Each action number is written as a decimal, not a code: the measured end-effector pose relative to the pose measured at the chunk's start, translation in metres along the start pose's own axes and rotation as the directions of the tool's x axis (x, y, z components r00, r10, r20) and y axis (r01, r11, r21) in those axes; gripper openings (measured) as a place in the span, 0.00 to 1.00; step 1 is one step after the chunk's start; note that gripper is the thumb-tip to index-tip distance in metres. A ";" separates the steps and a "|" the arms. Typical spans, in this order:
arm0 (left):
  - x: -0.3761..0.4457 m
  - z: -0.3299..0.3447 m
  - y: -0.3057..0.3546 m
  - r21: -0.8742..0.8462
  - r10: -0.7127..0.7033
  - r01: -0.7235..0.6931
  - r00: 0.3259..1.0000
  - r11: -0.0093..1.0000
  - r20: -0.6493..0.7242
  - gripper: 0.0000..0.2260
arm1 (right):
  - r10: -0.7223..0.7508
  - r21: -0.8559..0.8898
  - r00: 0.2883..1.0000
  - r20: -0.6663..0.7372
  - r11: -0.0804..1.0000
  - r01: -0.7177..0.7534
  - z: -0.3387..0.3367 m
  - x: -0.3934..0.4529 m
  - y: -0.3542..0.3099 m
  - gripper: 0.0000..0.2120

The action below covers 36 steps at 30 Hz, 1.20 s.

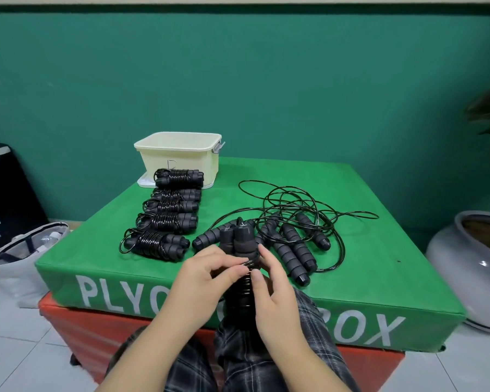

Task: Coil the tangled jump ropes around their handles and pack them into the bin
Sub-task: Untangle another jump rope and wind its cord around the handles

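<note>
Left hand (201, 274) fingertips pinch the black cord at lower centre of frame, right hand (269, 290) fingers curl round the same pair of upright handles (239, 241), cord partly coiled around them between the two hands, held above the near edge of the green plyo box (365, 278). Just behind, centre-right, the remaining tangled ropes (292, 222) lie loose on the box top; centre-left, a row of five coiled ropes (167, 213) runs back toward the cream bin (178, 157) at upper centre, the farthest coil just beside its front wall. Grey pot (470, 267) at right edge, bags (14, 239) at left edge on the floor.
</note>
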State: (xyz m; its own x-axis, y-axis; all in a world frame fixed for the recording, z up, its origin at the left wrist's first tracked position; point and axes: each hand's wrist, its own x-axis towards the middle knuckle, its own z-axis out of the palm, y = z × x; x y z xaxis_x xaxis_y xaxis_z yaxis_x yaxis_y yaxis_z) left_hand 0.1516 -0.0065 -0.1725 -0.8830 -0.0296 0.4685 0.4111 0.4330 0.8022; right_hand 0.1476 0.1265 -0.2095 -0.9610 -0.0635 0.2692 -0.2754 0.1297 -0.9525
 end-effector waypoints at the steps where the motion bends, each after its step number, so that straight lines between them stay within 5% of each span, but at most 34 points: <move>1: 0.001 0.000 0.002 -0.009 0.003 -0.003 1.000 1.000 0.003 0.13 | -0.003 0.010 1.000 -0.006 1.000 0.003 -0.001 0.000 0.000 0.20; 7: 0.000 0.001 0.003 -0.037 -0.013 0.013 1.000 0.999 0.010 0.16 | -0.012 -0.054 0.999 0.034 0.998 0.014 0.002 -0.003 0.003 0.30; 15: -0.004 0.005 0.015 -0.083 -0.038 0.038 0.999 0.996 0.002 0.08 | 0.039 -0.064 0.999 -0.027 0.997 -0.041 0.003 0.000 0.001 0.26; 20: -0.001 -0.005 0.021 0.045 0.027 -0.024 0.997 0.999 -0.071 0.08 | 0.012 -0.088 1.000 -0.011 0.996 -0.013 0.006 0.000 -0.001 0.25; 26: 0.005 -0.024 0.006 0.260 0.063 -0.078 0.996 0.963 0.066 0.16 | -0.003 -0.078 1.000 0.006 0.997 0.004 0.004 0.000 0.001 0.28; 32: 0.004 -0.017 -0.017 0.214 -0.155 0.151 0.988 0.965 0.001 0.08 | -0.022 -0.018 1.000 0.023 1.000 0.022 -0.001 -0.001 -0.002 0.26; 36: 0.010 -0.014 -0.030 0.195 -0.158 0.149 0.987 0.970 0.032 0.11 | -0.021 -0.007 0.999 0.040 1.000 0.022 -0.003 -0.001 -0.003 0.25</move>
State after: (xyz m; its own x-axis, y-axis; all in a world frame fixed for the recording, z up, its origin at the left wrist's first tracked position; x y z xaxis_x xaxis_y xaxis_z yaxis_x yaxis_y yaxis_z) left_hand 0.1336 -0.0322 -0.1871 -0.9436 -0.0686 0.3240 0.2232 0.5909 0.7752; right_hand 0.1494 0.1290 -0.2067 -0.9530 -0.1061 0.2836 -0.2964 0.1349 -0.9455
